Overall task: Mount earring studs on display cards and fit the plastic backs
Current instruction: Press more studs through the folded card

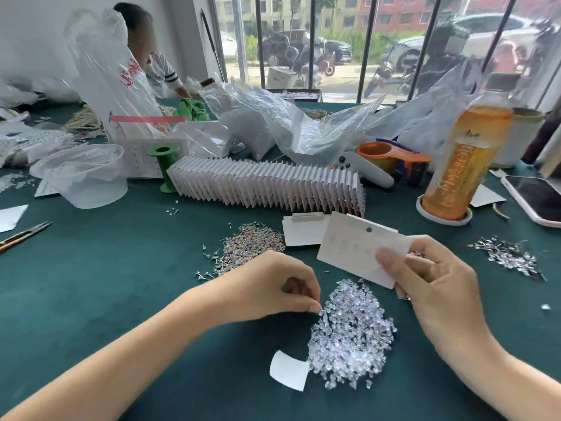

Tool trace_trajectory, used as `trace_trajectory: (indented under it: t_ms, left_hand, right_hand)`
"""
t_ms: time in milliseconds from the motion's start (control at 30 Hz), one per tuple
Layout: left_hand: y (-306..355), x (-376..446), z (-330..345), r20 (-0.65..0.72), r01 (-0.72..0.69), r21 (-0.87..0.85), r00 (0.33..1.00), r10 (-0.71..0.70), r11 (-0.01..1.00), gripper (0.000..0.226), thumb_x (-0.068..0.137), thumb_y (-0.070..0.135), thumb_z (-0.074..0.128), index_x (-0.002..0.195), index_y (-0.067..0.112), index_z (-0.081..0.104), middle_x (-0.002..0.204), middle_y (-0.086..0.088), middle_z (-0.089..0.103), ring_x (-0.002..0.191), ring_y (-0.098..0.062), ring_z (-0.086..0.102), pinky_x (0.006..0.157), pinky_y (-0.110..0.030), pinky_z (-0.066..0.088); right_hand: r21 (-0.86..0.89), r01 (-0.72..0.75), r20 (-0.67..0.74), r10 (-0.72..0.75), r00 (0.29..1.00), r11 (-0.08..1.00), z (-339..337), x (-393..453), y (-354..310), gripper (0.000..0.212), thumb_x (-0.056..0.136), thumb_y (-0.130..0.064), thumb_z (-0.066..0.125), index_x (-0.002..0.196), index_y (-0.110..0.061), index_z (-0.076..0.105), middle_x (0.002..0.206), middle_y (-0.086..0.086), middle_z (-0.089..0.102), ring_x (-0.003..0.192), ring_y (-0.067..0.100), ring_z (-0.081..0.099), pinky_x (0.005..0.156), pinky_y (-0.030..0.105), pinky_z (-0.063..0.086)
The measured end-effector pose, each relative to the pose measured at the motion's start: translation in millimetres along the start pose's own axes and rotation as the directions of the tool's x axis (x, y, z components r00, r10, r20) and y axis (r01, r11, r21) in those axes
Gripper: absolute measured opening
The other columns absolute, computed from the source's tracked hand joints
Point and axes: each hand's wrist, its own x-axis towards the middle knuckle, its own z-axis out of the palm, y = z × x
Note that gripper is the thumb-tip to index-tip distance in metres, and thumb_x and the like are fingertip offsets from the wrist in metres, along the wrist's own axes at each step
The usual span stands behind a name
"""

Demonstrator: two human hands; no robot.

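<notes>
The green worktop (91, 284) carries a long row of finished cards (267, 186) at 12 o'clock. The pile of clear plastic backs (349, 332) lies at 6 o'clock, the earring studs (252, 243) at 11. The right hand (437, 287) pinches a white display card (355, 247) by its corner. The left hand (273, 287), fingers curled, pinches at the backs pile's edge.
</notes>
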Motion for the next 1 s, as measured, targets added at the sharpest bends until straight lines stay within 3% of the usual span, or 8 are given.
trace_trajectory:
  t_ms: [300, 467, 567, 700, 767, 833, 900, 1000]
  left_hand:
    - [5, -3, 6, -0.017, -0.078, 0.078, 0.997, 0.079, 0.994, 0.006, 0.082, 0.022, 0.072, 0.088, 0.022, 0.071, 0.084, 0.010, 0.064, 0.071, -0.004, 0.057, 0.066, -0.007, 0.039]
    - [1, -2, 7, -0.056, -0.089, 0.072, 0.994, 0.093, 0.993, 0.006, 0.084, 0.014, 0.069, 0.088, 0.018, 0.069, 0.083, 0.014, 0.063, 0.070, 0.004, 0.055, 0.066, -0.003, 0.036]
    - [-1, -1, 4, -0.133, -0.028, -0.045, 0.991, 0.022, 0.999, 0.007, 0.083, 0.011, 0.069, 0.085, 0.018, 0.069, 0.073, 0.019, 0.064, 0.066, 0.006, 0.056, 0.065, -0.005, 0.038]
    - [-4, 1, -6, -0.192, 0.051, -0.288, 0.975, -0.110, 0.956, 0.007, 0.081, 0.004, 0.070, 0.085, 0.010, 0.071, 0.081, -0.002, 0.072, 0.071, -0.004, 0.063, 0.066, -0.013, 0.047]
    - [-4, 2, -9, -0.218, 0.076, -0.397, 0.960, -0.175, 0.915, 0.012, 0.080, 0.000, 0.070, 0.085, 0.010, 0.072, 0.079, 0.000, 0.073, 0.071, -0.004, 0.064, 0.065, -0.012, 0.046]
    - [-3, 3, -12, -0.250, 0.104, -0.483, 0.935, -0.250, 0.869, 0.013, 0.078, 0.003, 0.073, 0.080, 0.016, 0.074, 0.076, 0.007, 0.073, 0.069, 0.000, 0.064, 0.064, -0.009, 0.045]
    - [1, 3, -13, -0.248, 0.126, -0.556, 0.919, -0.308, 0.822, 0.010, 0.076, 0.010, 0.076, 0.074, 0.020, 0.075, 0.076, 0.009, 0.073, 0.071, 0.002, 0.064, 0.065, -0.008, 0.045]
    - [9, 0, -12, -0.145, 0.132, -0.628, 0.948, -0.283, 0.767, 0.011, 0.074, 0.013, 0.078, 0.073, 0.023, 0.076, 0.078, 0.007, 0.073, 0.073, -0.001, 0.066, 0.068, -0.010, 0.047]
  right_hand:
    - [-0.033, 0.033, 0.017, -0.033, 0.999, 0.999, 2, -5, 3, 0.004, 0.077, -0.024, 0.070, 0.075, -0.022, 0.067, 0.043, -0.004, 0.053, 0.041, 0.004, 0.038, 0.041, 0.010, 0.031]
    - [-0.036, 0.057, 0.015, -0.056, 0.998, 0.998, 1, -6, 5, 0.006, 0.074, -0.028, 0.070, 0.079, -0.025, 0.068, 0.046, 0.001, 0.055, 0.043, 0.006, 0.039, 0.042, 0.012, 0.031]
    - [-0.020, 0.085, 0.004, -0.085, 0.996, 0.996, 3, -8, 4, 0.006, 0.074, -0.028, 0.070, 0.079, -0.027, 0.068, 0.048, -0.004, 0.058, 0.042, 0.004, 0.039, 0.041, 0.012, 0.030]
    - [-0.098, 0.266, -0.047, -0.272, 0.961, 0.959, 4, -12, 4, 0.006, 0.078, -0.030, 0.070, 0.080, -0.033, 0.066, 0.063, -0.017, 0.067, 0.048, 0.001, 0.052, 0.044, 0.006, 0.035]
    - [-0.265, 0.494, 0.074, -0.493, 0.867, 0.828, 4, -12, 4, 0.004, 0.086, -0.034, 0.066, 0.085, -0.032, 0.063, 0.074, -0.025, 0.066, 0.055, 0.000, 0.055, 0.046, 0.008, 0.038]
    - [-0.354, 0.729, 0.277, -0.678, 0.681, 0.587, 1, -11, 9, 0.003, 0.089, -0.027, 0.062, 0.089, -0.026, 0.060, 0.078, -0.024, 0.065, 0.059, -0.001, 0.054, 0.051, 0.015, 0.042]
    - [-0.378, 0.859, 0.449, -0.743, 0.497, 0.346, -1, -10, 13, 0.009, 0.091, -0.015, 0.058, 0.089, -0.021, 0.063, 0.079, -0.010, 0.072, 0.058, 0.010, 0.059, 0.050, 0.024, 0.046]
    - [-0.388, 0.907, 0.569, -0.733, 0.374, 0.163, 0, -10, 9, 0.036, 0.099, -0.015, 0.048, 0.076, -0.013, 0.076, 0.080, -0.002, 0.073, 0.059, 0.016, 0.062, 0.053, 0.024, 0.050]
